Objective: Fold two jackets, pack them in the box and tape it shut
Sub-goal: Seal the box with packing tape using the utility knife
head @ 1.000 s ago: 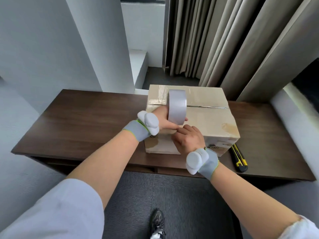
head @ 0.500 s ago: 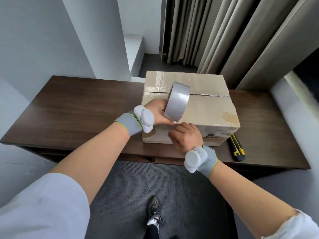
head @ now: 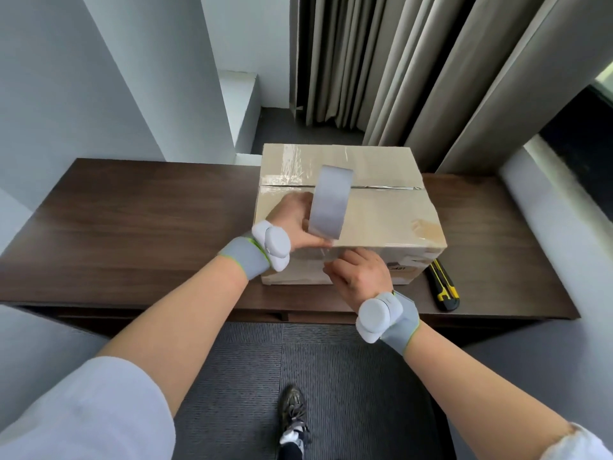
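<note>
A closed cardboard box (head: 381, 220) stands on the dark wooden table (head: 132, 227), its two top flaps meeting in a seam across the middle. My left hand (head: 292, 220) grips a grey roll of tape (head: 331, 202), held on edge over the box's near part. A clear strip of tape runs from the roll down to the near top edge. My right hand (head: 361, 277) pinches the strip's free end against the box's front face. The jackets are out of sight.
A yellow and black utility knife (head: 442, 285) lies on the table just right of the box. Curtains (head: 398, 78) hang behind the table and white walls stand at left. My shoe (head: 293, 416) shows on the grey carpet below.
My left hand has lifted the roll a little farther over the box, drawing out more tape. My right hand has stayed at the front edge. The view has tilted downward.
</note>
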Motion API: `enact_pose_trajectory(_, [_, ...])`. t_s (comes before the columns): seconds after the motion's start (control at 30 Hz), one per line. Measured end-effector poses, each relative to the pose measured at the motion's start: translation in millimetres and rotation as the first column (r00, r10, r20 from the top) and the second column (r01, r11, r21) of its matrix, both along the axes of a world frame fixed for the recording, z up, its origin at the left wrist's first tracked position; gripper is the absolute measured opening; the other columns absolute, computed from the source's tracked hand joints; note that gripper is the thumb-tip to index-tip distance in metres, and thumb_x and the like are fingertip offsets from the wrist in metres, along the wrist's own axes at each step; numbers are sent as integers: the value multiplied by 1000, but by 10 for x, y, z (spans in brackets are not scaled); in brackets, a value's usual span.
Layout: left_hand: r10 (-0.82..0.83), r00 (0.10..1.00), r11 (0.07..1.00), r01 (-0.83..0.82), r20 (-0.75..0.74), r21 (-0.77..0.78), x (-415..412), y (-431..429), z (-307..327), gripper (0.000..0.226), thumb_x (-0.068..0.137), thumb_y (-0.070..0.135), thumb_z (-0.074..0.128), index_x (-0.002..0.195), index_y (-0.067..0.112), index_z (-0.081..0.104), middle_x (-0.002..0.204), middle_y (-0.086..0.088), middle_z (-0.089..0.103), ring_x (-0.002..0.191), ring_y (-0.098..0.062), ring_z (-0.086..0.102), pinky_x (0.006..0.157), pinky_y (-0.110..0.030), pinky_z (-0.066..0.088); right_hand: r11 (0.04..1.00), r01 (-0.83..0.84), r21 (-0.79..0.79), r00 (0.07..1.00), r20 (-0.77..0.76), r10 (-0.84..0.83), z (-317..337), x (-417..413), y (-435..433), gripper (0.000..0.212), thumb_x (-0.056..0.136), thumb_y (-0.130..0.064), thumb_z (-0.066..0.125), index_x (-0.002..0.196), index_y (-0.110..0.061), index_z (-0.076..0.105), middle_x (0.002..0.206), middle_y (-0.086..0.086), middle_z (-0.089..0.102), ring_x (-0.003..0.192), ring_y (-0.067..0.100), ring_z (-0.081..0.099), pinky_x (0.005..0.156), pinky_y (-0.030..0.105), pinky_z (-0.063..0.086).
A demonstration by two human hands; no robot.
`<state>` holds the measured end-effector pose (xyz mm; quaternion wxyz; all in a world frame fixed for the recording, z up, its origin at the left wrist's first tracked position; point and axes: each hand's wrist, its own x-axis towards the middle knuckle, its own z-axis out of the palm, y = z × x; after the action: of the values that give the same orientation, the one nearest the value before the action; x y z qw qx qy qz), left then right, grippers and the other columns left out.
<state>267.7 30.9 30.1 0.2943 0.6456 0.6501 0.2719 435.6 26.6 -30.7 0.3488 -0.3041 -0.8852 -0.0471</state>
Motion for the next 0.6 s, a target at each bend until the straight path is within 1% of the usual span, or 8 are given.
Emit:
enact_pose_trajectory(0.07, [112, 985, 994, -109, -128, 32, -16, -74, -94, 66, 48, 55, 80, 92, 9, 63, 94, -4, 64, 88, -25, 60, 70, -30, 45, 998, -18, -61, 999, -28, 16, -43, -4, -29, 24, 75, -19, 54, 54, -11, 64, 47, 3, 52, 40, 24, 50, 39, 20, 39])
enact_pose_trajectory(0.13, [174, 951, 984, -161, -254, 71, 31, -148, -135, 56, 57, 52, 81, 87, 7, 64, 93, -5, 61, 88, -25, 55, 68, -28, 34, 994, -19, -106, 999, -36, 16, -84, -3, -54, 26, 77, -22, 53, 56, -12, 65, 47, 2, 55, 39, 24, 51, 36, 20, 40])
enact_pose_trajectory(0.2, [196, 952, 977, -170, -236, 125, 82, -176, -126, 49, 63, 45, 81, 88, 5, 67, 94, -7, 61, 91, -27, 53, 71, -29, 33, 992, -14, -124, 999, -34, 10, -75, 9, -55, 27, 78, -24, 52, 58, -13, 67, 47, 1, 57, 39, 24, 53, 36, 19, 39])
enact_pose_trajectory(0.3, [107, 969, 969, -51, -222, 241, 140, -113, -51, 48, 64, 47, 74, 90, 7, 74, 100, -8, 65, 99, -30, 54, 80, -35, 40, 994, 26, -107, 998, -53, -32, 34, 68, 10, 28, 78, -25, 51, 57, -13, 66, 45, 0, 54, 36, 23, 48, 34, 16, 32])
enact_pose_trajectory(0.37, [96, 980, 968, -51, -176, 245, 169, -59, -24, 44, 63, 43, 73, 87, 6, 76, 99, -10, 68, 99, -32, 55, 82, -37, 43, 991, 57, -118, 997, -46, -62, 106, 107, 61, 29, 77, -26, 50, 58, -15, 68, 45, -2, 56, 34, 22, 48, 32, 14, 32])
enact_pose_trajectory(0.43, [74, 981, 966, -27, -177, 255, 208, -37, 2, 42, 62, 41, 73, 84, 6, 76, 97, -11, 70, 95, -34, 56, 80, -40, 45, 992, 64, -113, 998, -20, -66, 141, 140, 75, 30, 77, -28, 49, 58, -17, 69, 46, -3, 58, 34, 21, 50, 31, 13, 32])
enact_pose_trajectory(0.53, [25, 976, 977, 22, -214, 212, 214, -31, -39, 51, 60, 49, 65, 86, 8, 76, 97, -9, 71, 95, -34, 56, 79, -39, 44, 988, 77, -135, 997, -4, -79, 85, 171, 58, 31, 77, -30, 48, 54, -17, 64, 45, -5, 56, 34, 20, 50, 30, 13, 30])
enact_pose_trajectory(0.6, [21, 982, 970, 25, -187, 241, 206, -48, -77, 57, 59, 57, 59, 83, 9, 77, 94, -9, 71, 90, -34, 57, 77, -40, 46, 985, 74, -158, 997, -9, -76, 30, 174, 50, 31, 78, -31, 48, 55, -17, 63, 45, -4, 57, 35, 21, 51, 30, 13, 31])
